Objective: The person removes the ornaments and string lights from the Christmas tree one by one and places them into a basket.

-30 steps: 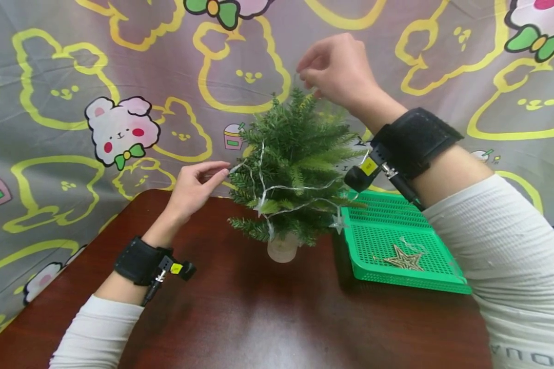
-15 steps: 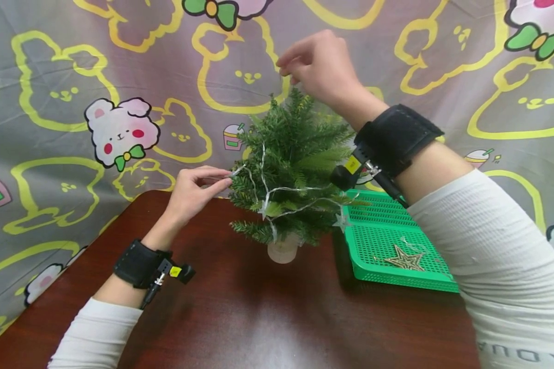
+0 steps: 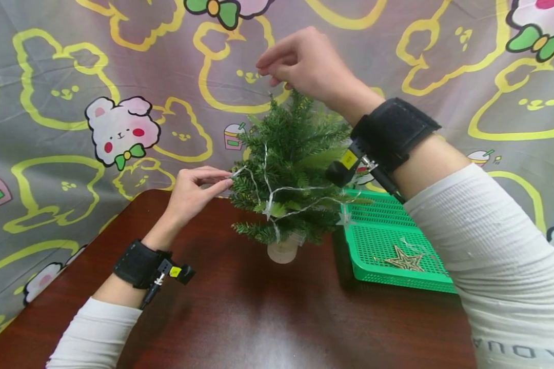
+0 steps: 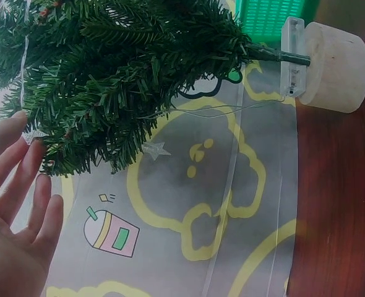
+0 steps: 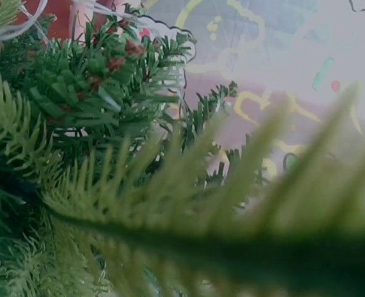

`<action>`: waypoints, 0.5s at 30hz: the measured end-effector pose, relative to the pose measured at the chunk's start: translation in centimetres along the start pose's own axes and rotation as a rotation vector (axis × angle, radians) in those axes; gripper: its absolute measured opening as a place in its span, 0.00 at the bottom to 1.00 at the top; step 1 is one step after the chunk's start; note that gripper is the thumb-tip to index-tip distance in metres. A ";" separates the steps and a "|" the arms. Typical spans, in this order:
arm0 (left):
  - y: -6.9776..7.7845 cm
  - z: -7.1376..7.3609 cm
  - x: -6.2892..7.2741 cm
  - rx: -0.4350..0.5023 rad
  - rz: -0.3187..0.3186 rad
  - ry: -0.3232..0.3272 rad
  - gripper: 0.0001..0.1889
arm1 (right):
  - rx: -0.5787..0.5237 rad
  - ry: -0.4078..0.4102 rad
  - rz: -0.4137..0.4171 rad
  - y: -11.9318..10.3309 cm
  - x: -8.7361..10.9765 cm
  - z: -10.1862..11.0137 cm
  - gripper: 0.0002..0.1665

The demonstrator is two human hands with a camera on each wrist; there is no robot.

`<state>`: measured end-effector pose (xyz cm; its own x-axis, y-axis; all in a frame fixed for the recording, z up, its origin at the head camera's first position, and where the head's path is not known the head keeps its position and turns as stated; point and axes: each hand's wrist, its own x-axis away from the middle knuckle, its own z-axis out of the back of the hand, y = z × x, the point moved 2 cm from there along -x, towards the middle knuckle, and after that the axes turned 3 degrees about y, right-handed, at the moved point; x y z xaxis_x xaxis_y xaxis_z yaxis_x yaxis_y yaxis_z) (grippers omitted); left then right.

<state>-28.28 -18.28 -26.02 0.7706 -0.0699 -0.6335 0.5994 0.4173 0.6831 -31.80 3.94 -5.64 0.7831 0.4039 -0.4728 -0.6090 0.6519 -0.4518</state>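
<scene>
My left hand (image 3: 191, 192) pinches a part of the string lights (image 3: 270, 200) at the left side of a small artificial Christmas tree (image 3: 291, 154). In the left wrist view, a clear wire runs down to the thumb and a star light (image 4: 34, 135) shows at the fingers (image 4: 28, 161). My right hand (image 3: 311, 64) is raised over the treetop with bent fingers and fingertips close together. Whether a strand lies between them is too faint to tell. Lower on the tree, clear wire crosses the branches, and a star light (image 3: 344, 219) hangs at the right. Branches fill the right wrist view, hiding that hand.
A green plastic basket (image 3: 355, 259) stands right of the tree, with a gold glitter star (image 3: 403, 259) in it. The tree's pale round base (image 3: 281, 252) sits on the dark red table (image 3: 221, 312). A clear battery box (image 4: 292, 55) is beside the trunk. A patterned curtain (image 3: 175, 66) hangs behind.
My right hand has moved left across the top of the tree. The left hand has barely shifted and keeps its pinch; the wire on the tree's front has slid slightly to the right.
</scene>
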 end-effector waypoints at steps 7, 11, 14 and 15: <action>0.4 -0.1 0.0 0.006 -0.012 -0.007 0.09 | 0.104 -0.056 0.118 -1.0 -0.2 -0.5 0.16; 0.3 -0.3 0.1 0.015 -0.019 -0.010 0.09 | 0.011 -0.095 0.139 -1.2 -0.2 -0.7 0.16; 0.3 -0.4 0.1 0.011 -0.024 -0.010 0.09 | -0.039 -0.136 0.159 -1.3 -0.1 -0.9 0.16; 0.3 -0.5 0.1 0.011 -0.024 -0.010 0.09 | -0.039 -0.144 0.163 -1.3 0.0 -0.9 0.17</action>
<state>-28.18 -17.74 -26.03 0.7581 -0.0890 -0.6461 0.6200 0.4057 0.6716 -31.12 2.48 -5.76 0.6817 0.5916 -0.4304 -0.7316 0.5457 -0.4087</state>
